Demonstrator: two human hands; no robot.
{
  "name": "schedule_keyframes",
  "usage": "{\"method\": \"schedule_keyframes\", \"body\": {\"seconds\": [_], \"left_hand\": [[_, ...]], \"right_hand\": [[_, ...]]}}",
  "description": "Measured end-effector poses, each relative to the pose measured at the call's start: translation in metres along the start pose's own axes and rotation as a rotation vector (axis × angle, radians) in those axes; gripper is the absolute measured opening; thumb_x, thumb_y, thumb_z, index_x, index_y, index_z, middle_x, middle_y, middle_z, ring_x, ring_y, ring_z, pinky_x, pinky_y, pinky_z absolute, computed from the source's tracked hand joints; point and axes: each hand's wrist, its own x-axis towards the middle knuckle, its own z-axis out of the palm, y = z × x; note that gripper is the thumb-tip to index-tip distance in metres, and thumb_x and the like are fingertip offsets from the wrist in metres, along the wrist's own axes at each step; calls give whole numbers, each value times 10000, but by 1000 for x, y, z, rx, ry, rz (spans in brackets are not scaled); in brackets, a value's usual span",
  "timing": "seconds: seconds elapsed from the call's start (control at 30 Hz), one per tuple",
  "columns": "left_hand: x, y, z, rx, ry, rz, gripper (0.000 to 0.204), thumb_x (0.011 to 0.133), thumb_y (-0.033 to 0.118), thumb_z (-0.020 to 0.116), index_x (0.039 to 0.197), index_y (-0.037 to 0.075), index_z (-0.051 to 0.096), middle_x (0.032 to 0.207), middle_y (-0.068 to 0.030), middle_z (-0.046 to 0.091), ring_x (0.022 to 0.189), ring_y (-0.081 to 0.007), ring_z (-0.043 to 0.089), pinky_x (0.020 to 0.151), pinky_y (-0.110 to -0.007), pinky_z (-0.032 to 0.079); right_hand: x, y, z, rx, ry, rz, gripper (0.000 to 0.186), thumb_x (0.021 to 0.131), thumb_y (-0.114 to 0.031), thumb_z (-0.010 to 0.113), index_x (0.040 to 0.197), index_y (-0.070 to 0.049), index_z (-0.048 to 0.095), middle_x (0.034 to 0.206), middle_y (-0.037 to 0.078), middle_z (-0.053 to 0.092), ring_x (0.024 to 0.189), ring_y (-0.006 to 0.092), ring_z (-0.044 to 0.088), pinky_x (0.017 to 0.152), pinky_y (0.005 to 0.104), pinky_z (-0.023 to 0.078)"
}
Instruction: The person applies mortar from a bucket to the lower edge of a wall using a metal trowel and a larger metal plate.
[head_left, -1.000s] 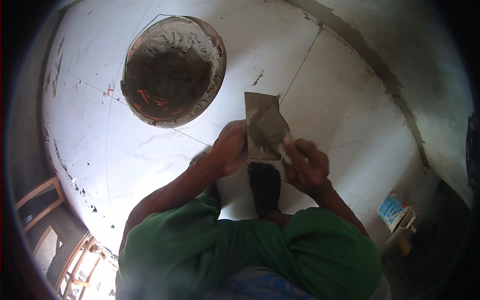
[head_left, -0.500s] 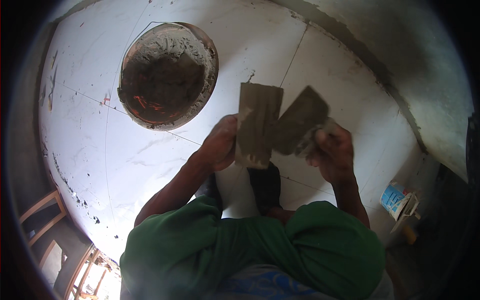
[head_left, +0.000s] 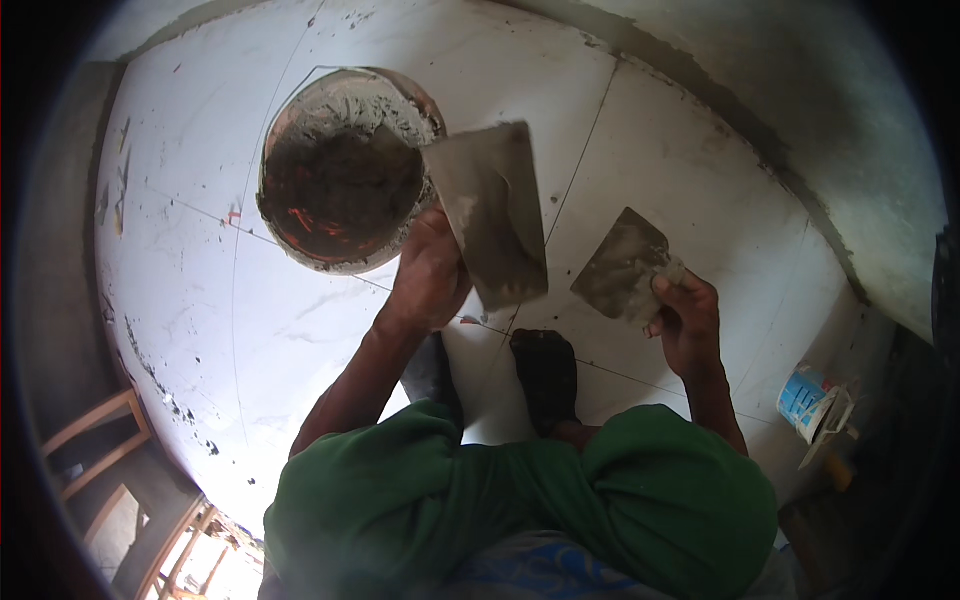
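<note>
A rectangular plastering trowel (head_left: 492, 215), its flat face smeared with grey mortar, is held up by my left hand (head_left: 432, 270). The fingers are closed behind the blade, which hides the handle. One corner of the blade overlaps the rim of the bucket (head_left: 275, 225) in the picture; whether they touch I cannot tell. Dark wet mortar (head_left: 345, 175) lies in the bucket, with grey crust on its inner wall. On the right, my right hand (head_left: 688, 308) grips a smaller flat scraper (head_left: 622, 262), coated with mortar near the fingers.
White tiles (head_left: 330, 330) with dark joints cover the floor. A small blue and white bucket (head_left: 803, 400) with tools in it stands at the right. A grey plastered wall (head_left: 820, 130) rises at the upper right. Wooden frames (head_left: 100, 450) stand at the lower left.
The trowel and scraper, close together before, are now apart. My left hand has moved the trowel up toward the bucket and tilted it; my right hand has shifted slightly right and down.
</note>
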Motion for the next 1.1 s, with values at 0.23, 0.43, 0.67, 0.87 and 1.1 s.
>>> {"method": "schedule_keyframes", "body": {"seconds": [0.23, 0.43, 0.67, 0.87, 1.1], "left_hand": [[30, 5, 36, 521, -23, 300, 317, 1063, -1, 542, 1381, -2, 543, 1298, -93, 648, 1152, -142, 634, 995, -305, 521], [27, -10, 55, 1010, -34, 332, 315, 1014, -17, 601, 1327, 10, 590, 1069, -136, 726, 981, -178, 710, 886, -338, 572], [37, -16, 66, 1417, -201, 387, 253, 987, -4, 640, 1237, -15, 673, 1120, -150, 760, 1055, -264, 745, 910, -361, 578], [16, 22, 50, 1418, -245, 181, 252, 1000, 50, 657, 1239, -23, 689, 1078, -159, 767, 1009, -234, 748, 904, -368, 568], [26, 91, 65, 1549, -238, 51, 279, 1025, 123, 595, 1249, -30, 659, 1010, -157, 752, 925, -228, 733, 840, -376, 563]], "right_hand": [[-4, -12, 46, 293, -37, -2, 226, 984, -148, 664, 1043, 66, 706, 843, 106, 732, 566, 127, 648, 491, 247, 523], [-4, -30, 49, 448, -29, -24, 231, 980, -152, 654, 1004, 73, 697, 770, 92, 707, 529, 123, 619, 503, 268, 515], [-14, -24, 5, 713, -123, -116, 196, 989, -164, 642, 1098, -6, 681, 874, 61, 718, 623, 110, 619, 560, 280, 489], [12, -43, -83, 732, 269, -312, 188, 990, -171, 653, 1138, -56, 674, 993, 42, 713, 812, 140, 656, 667, 315, 510], [96, -8, -333, 486, 760, -353, 134, 944, -140, 678, 1046, -54, 675, 895, 49, 656, 787, 179, 626, 681, 339, 491]]}}
